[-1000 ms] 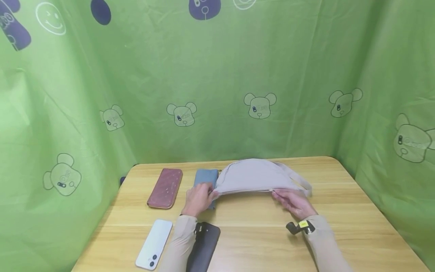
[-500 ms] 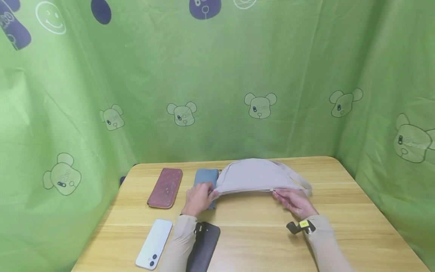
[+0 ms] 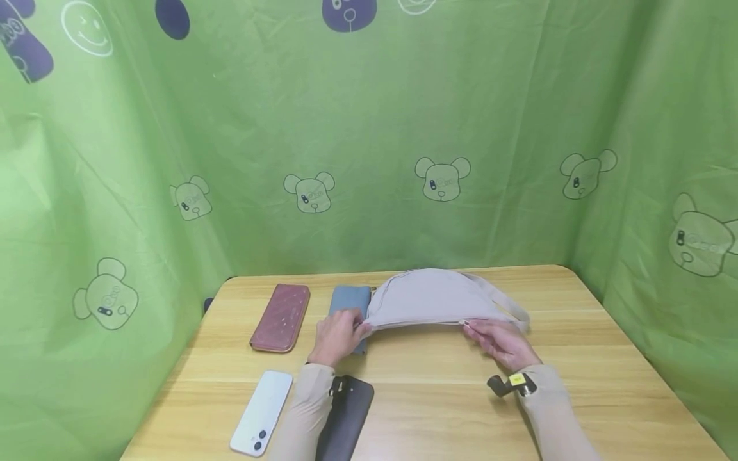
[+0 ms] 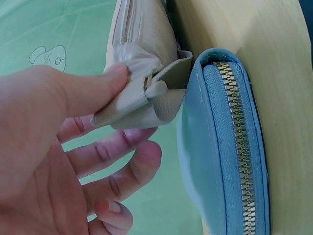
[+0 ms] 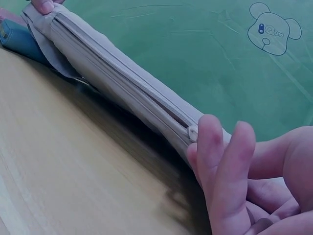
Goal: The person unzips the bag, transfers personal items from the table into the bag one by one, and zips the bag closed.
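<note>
A pale waist bag (image 3: 435, 298) with a strap stands at the back of the table. My left hand (image 3: 337, 337) pinches the fabric at its left end between thumb and forefinger; the other fingers are bent loosely in the left wrist view. At the bag's right part, my right hand (image 3: 500, 342) pinches the zipper pull (image 5: 192, 133), mostly hidden by the fingertips. A narrow gap shows between the rows of zipper teeth (image 5: 132, 78) near the pull. Right beside the bag's left end lies a blue wallet (image 4: 195, 147) with a brass zipper, partly behind my left hand in the head view.
A dark red wallet (image 3: 280, 318) lies on the wooden table (image 3: 438, 410) at the left. Nearer are a white phone (image 3: 262, 413) and a black phone (image 3: 348, 419), the latter partly under my left forearm. A green patterned curtain (image 3: 375, 243) surrounds the table.
My right hand and the zipper pull have slid very slightly to the right along the bag's edge. My left hand keeps its grip on the bag's left end.
</note>
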A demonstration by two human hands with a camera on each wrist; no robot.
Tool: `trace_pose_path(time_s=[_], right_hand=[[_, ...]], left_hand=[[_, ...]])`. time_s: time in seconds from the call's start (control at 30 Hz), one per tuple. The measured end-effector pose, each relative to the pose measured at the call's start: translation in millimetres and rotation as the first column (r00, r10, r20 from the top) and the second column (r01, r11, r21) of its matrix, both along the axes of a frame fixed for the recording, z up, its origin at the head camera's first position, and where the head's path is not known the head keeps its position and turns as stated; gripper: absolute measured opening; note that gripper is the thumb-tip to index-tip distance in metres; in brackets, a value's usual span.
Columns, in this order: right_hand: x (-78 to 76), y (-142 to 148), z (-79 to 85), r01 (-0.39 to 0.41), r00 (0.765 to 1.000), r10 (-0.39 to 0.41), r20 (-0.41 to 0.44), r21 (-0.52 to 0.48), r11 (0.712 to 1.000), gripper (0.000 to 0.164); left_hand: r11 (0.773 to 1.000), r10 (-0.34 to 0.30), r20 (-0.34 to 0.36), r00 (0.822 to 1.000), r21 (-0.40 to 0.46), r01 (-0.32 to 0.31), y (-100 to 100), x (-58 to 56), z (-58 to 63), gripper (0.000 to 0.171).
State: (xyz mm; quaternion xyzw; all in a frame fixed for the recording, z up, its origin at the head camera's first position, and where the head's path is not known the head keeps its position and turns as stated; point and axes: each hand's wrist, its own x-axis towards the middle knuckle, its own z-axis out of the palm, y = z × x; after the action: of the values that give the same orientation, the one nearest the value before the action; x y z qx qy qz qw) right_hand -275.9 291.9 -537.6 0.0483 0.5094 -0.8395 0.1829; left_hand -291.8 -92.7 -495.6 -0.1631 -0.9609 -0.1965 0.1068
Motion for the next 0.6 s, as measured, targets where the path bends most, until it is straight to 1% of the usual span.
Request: trace_pose_path(time_s=[0.23,0.6], right_hand=[[0.8,5.2,0.0,0.0,1.0,0.0,0.004,-0.03,1.0,0.03],[-1.1,8.5,0.9,0.018,1.0,-0.017,-0.004,0.048,0.999,0.023]], left_hand=[[1.0,0.011,0.023,1.0,0.013,-0.012,-1.0,-0.3,0.2,0.026],[1.0,0.007,0.036,0.999,0.024,-0.008,-0.5,1.0,2.2,0.026]])
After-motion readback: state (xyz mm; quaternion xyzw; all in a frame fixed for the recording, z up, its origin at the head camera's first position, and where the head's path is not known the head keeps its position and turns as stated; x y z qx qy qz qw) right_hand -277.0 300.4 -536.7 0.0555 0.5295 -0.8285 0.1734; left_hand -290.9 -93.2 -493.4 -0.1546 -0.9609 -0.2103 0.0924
